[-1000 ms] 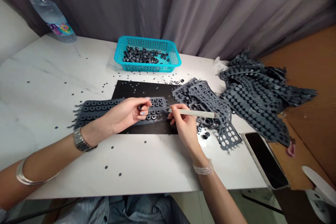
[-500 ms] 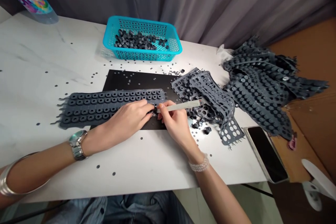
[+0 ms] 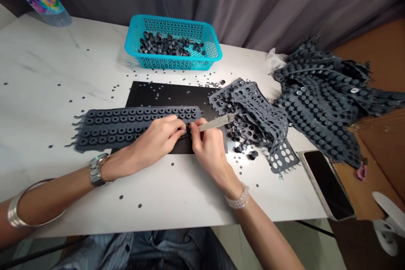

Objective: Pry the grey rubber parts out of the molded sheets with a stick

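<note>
A long grey rubber sheet (image 3: 120,128) studded with ring-shaped parts lies across a black mat (image 3: 164,95) on the white table (image 3: 47,88). My left hand (image 3: 156,137) rests on the sheet's right end, fingers curled and pinching it there. My right hand (image 3: 205,145) grips a thin white stick tool (image 3: 217,123), its tip down at the sheet's right edge, right beside my left fingertips.
A teal basket (image 3: 174,40) of loose grey rings stands behind the mat. Emptied sheets with holes (image 3: 259,122) and a heap of full sheets (image 3: 325,101) lie to the right. A phone (image 3: 329,183) sits at the table's right edge, a bottle (image 3: 41,0) far left. Small punched dots litter the table.
The sheet has slid left across the mat. Both hands have drawn together at its right end, and the stick tool is tilted more steeply.
</note>
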